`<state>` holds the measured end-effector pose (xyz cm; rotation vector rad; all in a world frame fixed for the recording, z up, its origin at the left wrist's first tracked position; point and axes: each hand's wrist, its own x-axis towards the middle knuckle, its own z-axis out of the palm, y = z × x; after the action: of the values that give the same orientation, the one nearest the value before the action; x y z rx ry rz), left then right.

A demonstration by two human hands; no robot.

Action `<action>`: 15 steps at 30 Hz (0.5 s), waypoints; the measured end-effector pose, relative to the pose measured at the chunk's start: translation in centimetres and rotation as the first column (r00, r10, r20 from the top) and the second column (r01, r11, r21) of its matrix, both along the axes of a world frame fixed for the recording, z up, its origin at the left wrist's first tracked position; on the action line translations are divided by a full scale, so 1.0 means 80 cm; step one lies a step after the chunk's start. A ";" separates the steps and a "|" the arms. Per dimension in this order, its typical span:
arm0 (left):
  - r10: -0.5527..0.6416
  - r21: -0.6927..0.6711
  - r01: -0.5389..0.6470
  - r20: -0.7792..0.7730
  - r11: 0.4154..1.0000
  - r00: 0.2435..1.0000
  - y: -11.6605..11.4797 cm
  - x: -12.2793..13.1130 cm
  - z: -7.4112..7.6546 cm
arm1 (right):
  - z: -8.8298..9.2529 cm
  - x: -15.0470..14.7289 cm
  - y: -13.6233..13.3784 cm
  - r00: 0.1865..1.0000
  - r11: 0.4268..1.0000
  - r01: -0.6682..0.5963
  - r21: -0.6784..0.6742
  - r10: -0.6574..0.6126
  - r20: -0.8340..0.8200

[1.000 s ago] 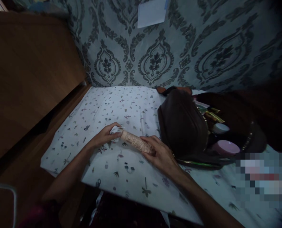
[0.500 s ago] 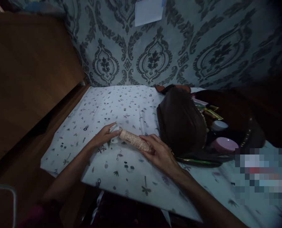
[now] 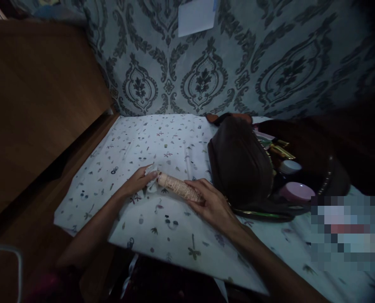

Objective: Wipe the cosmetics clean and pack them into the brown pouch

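My right hand [image 3: 211, 200] is wrapped round the lower end of a beige cylindrical bottle [image 3: 178, 187] with fine print on its side. The bottle lies tilted in the air above the patterned sheet [image 3: 156, 143], its upper end pointing left. At that end, my left hand [image 3: 140, 181] pinches a thin white wipe or tissue [image 3: 152, 185] against the bottle's top. The cloth partly hides the tip of the bottle. Just right of my right hand stands an open dark brown bag [image 3: 241, 160].
Inside the bag are a pink-lidded jar [image 3: 298, 191], a white-lidded jar [image 3: 290, 167] and several gold and pale tubes [image 3: 282, 151]. A wooden cabinet [image 3: 42, 92] borders the left side. Behind rises a wallpapered wall [image 3: 203, 80] with a white paper [image 3: 196, 19].
The white wipe has shifted slightly at the bottle's tip as my left fingers moved a little. My right hand keeps its hold, nearly still.
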<state>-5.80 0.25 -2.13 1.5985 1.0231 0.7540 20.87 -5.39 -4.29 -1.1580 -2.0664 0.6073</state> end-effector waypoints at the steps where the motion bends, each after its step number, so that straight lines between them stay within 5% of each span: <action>1: 0.004 0.005 -0.004 -0.001 1.000 1.000 0.000 0.000 -0.001 | -0.001 0.000 0.000 1.000 1.000 0.001 -0.002 -0.001 0.001; 9: -0.064 0.016 0.064 -0.029 0.998 0.998 -0.005 0.000 0.015 | -0.002 0.000 0.000 1.000 1.000 0.027 0.009 -0.027 -0.004; 15: 0.136 -0.130 -0.144 -0.065 0.981 0.988 -0.006 -0.003 -0.003 | -0.004 0.001 0.000 0.999 0.999 0.040 0.017 -0.039 -0.005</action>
<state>-6.04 -0.20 -2.37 1.4499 1.2122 0.7221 20.94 -5.35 -4.59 -1.1834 -2.0358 0.5717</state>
